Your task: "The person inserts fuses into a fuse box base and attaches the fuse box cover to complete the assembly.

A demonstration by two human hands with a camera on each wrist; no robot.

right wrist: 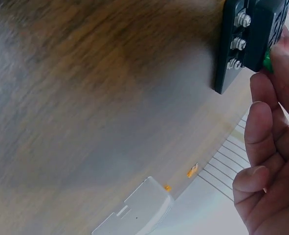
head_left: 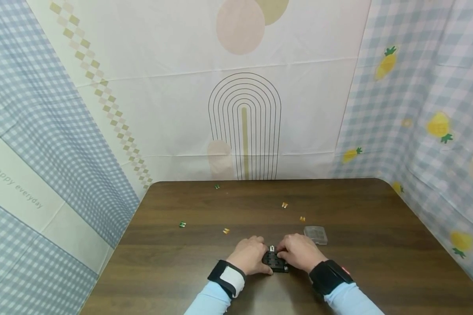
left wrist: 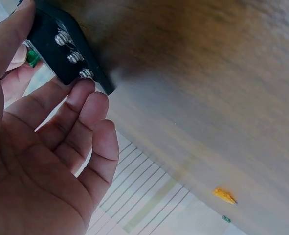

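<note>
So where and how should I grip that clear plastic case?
I'd pinch the clear plastic case by its near and far edges, coming from the right with your right hand. It lies flat on the table, so its sides look the likeliest hold, and a small orange piece sits just beyond its far left corner.

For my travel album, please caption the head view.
Left hand and right hand at a black block on a wooden table, orange pieces and green pieces scattered beyond.
</note>
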